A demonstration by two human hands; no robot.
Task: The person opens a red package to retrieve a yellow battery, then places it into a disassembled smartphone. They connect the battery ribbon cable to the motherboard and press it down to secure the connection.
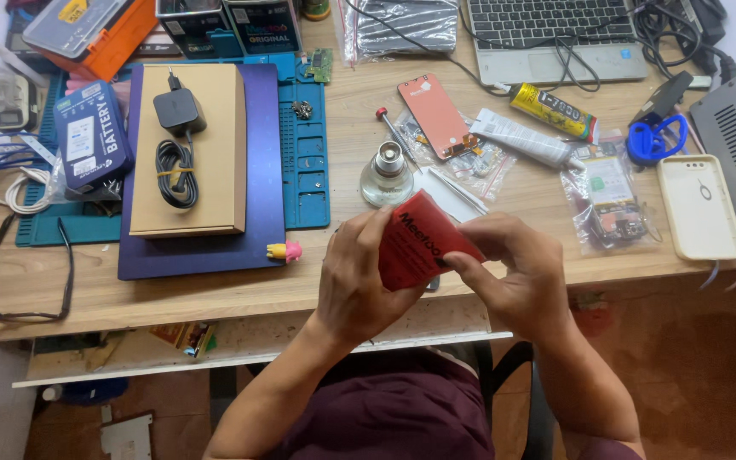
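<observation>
We hold a small red box (415,238) over the near edge of the table (215,294), both hands clamped on it: our left hand (355,277) wraps its left side, our right hand (513,273) pinches its right end with thumb and fingers. The box looks closed; we judge that opening it has barely begun and nothing has come out yet. Just beyond it stand a glass bottle (387,175) and a red phone panel (433,115). Farther left, a charger (179,145) lies on a cardboard box (215,196).
</observation>
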